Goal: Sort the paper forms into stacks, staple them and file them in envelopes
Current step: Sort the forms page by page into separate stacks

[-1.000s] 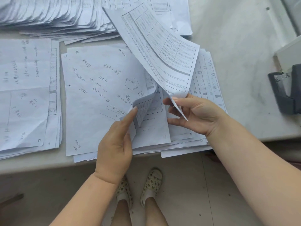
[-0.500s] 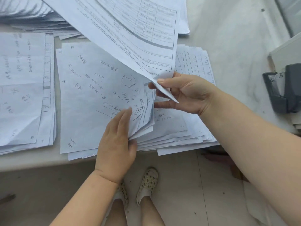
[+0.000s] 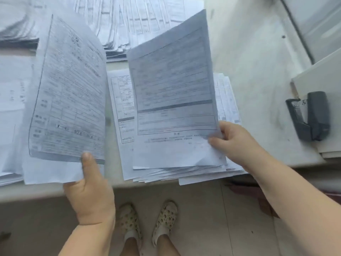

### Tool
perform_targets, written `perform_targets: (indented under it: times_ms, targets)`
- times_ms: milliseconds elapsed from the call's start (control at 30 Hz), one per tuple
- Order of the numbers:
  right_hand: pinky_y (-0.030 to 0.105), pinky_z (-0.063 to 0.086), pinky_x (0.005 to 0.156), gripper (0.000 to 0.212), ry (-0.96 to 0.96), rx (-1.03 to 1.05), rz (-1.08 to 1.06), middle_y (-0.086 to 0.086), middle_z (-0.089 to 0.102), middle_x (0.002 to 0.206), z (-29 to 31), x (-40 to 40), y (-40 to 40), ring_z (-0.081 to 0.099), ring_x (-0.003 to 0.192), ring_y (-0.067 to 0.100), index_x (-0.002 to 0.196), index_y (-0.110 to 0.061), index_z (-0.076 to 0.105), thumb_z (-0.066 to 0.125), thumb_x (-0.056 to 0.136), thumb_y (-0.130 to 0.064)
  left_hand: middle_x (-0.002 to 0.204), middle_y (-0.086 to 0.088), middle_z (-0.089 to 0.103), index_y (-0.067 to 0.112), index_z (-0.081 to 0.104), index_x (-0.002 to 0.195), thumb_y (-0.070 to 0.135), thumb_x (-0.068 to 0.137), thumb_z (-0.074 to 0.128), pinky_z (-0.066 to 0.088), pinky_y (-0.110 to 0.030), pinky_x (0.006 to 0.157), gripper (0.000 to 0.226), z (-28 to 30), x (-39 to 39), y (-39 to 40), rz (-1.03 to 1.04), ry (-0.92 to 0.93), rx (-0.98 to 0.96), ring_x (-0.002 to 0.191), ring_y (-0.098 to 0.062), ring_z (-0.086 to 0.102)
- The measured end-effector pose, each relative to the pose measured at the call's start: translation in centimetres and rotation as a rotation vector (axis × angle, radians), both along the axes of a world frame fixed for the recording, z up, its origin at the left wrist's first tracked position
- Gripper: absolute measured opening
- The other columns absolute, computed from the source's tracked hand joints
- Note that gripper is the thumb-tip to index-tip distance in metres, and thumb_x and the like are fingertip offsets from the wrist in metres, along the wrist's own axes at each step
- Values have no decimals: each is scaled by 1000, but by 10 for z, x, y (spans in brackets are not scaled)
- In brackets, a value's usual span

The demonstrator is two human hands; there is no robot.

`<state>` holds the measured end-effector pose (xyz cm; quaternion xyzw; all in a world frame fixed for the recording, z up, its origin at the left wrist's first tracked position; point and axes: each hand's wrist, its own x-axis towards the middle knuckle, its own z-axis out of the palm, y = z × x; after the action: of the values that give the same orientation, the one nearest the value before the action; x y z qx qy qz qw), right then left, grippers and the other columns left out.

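Two hands each lift printed forms above a pale, scuffed bench (image 3: 254, 71). The left hand (image 3: 90, 193) pinches a curved sheaf (image 3: 68, 100), thumb on top. Between the hands lies a fanned stack (image 3: 121, 130) of thin white sheets. The right hand (image 3: 234, 143) pinches one flat form (image 3: 171, 78) by its corner. One dark stapler (image 3: 308, 119) sits far right.

pale table (image 3: 249, 58), paper stacks (image 3: 184, 172) spread across it, dark stapler (image 3: 310, 117) at right
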<state>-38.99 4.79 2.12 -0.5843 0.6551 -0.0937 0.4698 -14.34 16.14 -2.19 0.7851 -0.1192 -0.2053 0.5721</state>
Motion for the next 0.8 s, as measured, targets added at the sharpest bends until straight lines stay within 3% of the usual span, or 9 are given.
perform_targets:
  times_ms: [67,133,200,300,400,467,600,700,800]
  targets:
    - [42,54,81,10,-4,59,36,7,71,93,-6,10,-4,67,89,28,91,-20,67,61,87,-13,118,-6,65,11,64,113,43,97,51,41,-9,90,38,2,-1,-1,-18,-35,47,100,5,60]
    - [38,52,75,14,-45,144,45,4,71,88,-16,20,-8,65,82,24,87,-25,69,62,85,-12,125,-13,63,-2,59,123,36,99,50,41,-13,96,46,4,-2,-5,-140,-106,-16,102,7,59]
    - [37,50,62,15,-89,229,52,5,71,88,-24,29,-12,64,74,22,95,-19,70,63,83,-14,134,-1,56,7,53,133,15,98,46,36,-29,111,37,-3,-1,-11,-465,-262,-118,123,-6,52]
    - [20,47,50,9,-224,383,-23,-2,73,87,-29,34,-18,68,65,11,94,-14,69,62,91,-9,137,-2,51,12,50,136,-5,81,40,25,-23,114,58,-28,-1,-19,-904,-470,-37,129,-19,43]
    - [22,52,59,14,-268,454,-26,-1,74,82,-28,30,-26,69,69,12,81,-15,68,62,94,-12,135,-14,51,4,56,132,-6,70,37,13,-6,109,66,-37,-2,-21,-939,-528,127,124,-23,36]
    - [24,53,65,26,-258,422,-14,-4,70,71,-26,30,-31,67,67,11,65,-18,69,66,91,-13,134,-6,49,5,55,133,-5,71,36,14,-4,108,66,-36,-1,-20,-952,-512,127,125,-20,36]
    - [21,45,59,52,-156,307,36,-13,57,49,-28,39,-31,56,52,8,37,-24,59,71,88,-17,134,5,48,15,53,134,4,84,40,20,-5,106,53,-32,6,-21,-925,-424,82,126,-12,40]
    - [31,33,62,43,-163,241,-6,2,44,59,-30,46,-31,41,60,19,52,-18,48,75,84,-28,134,5,48,15,51,135,13,88,38,21,-4,106,49,-23,12,-21,-920,-433,64,124,-5,40]
    - [33,26,61,38,-129,136,-6,6,35,70,-28,51,-31,30,65,22,68,-13,46,70,87,-35,136,4,46,9,51,136,5,84,41,19,-4,107,54,-17,15,-19,-949,-520,83,126,-9,39]
